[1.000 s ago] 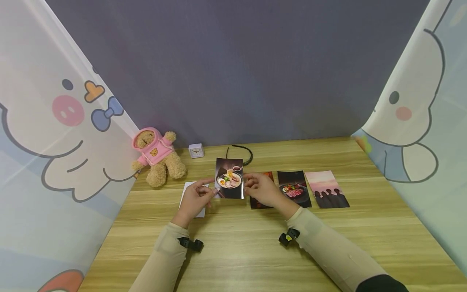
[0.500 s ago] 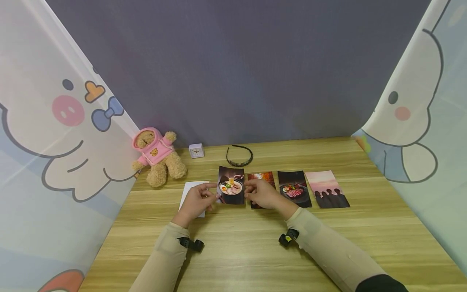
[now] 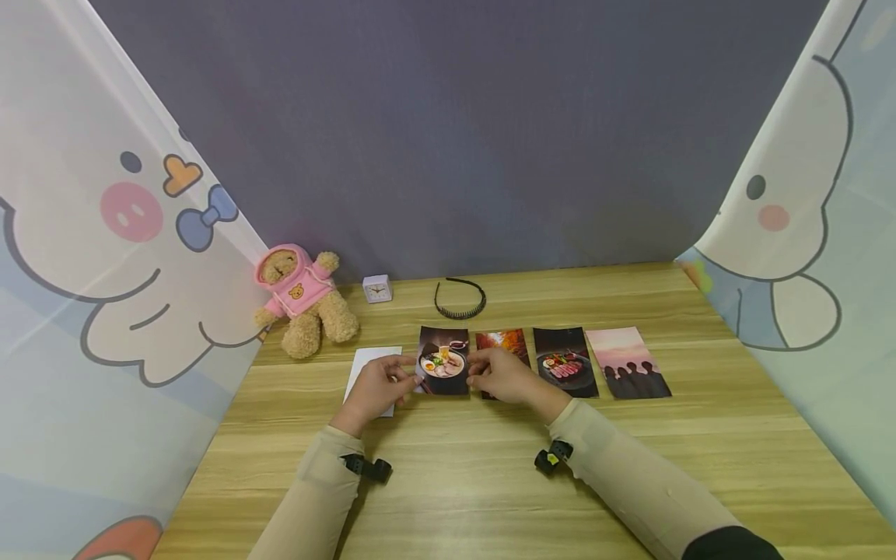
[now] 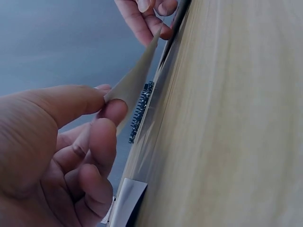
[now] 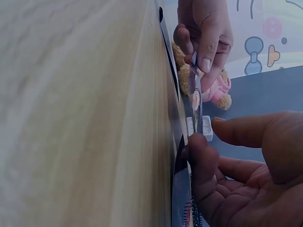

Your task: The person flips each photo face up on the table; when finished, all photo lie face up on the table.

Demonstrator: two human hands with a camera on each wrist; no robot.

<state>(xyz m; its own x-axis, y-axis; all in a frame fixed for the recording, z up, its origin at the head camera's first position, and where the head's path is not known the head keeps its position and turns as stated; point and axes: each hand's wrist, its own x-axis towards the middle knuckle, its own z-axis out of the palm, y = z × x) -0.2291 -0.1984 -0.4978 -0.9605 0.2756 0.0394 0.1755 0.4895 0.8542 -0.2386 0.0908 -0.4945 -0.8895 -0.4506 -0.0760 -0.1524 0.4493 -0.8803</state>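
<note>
Between my hands is a photo card of a ramen bowl (image 3: 444,364), picture side up. With thumb and index finger, my left hand (image 3: 374,389) pinches its left edge; the left wrist view shows the card (image 4: 135,82) bent and raised from the table there. At the card's right edge, my right hand (image 3: 509,376) has its fingertips touching or right beside it, while the thumb (image 5: 241,130) stands apart from them. Partly under the right hand lies an autumn-leaves photo (image 3: 505,341). A white card (image 3: 365,359) is partly covered by the left hand.
A steak photo (image 3: 565,364) and a pink-sky photo with silhouettes (image 3: 628,362) continue the row rightward. Behind are a black toothed headband (image 3: 460,314), a small white clock (image 3: 377,288) and a teddy bear in a pink hoodie (image 3: 301,292). A grey panel (image 3: 476,140) closes the back.
Both hands have brought the ramen photo down and toward me, level with the row. The headband, hidden in part before, now shows whole. The right thumb and fingers stay by the card's edge.
</note>
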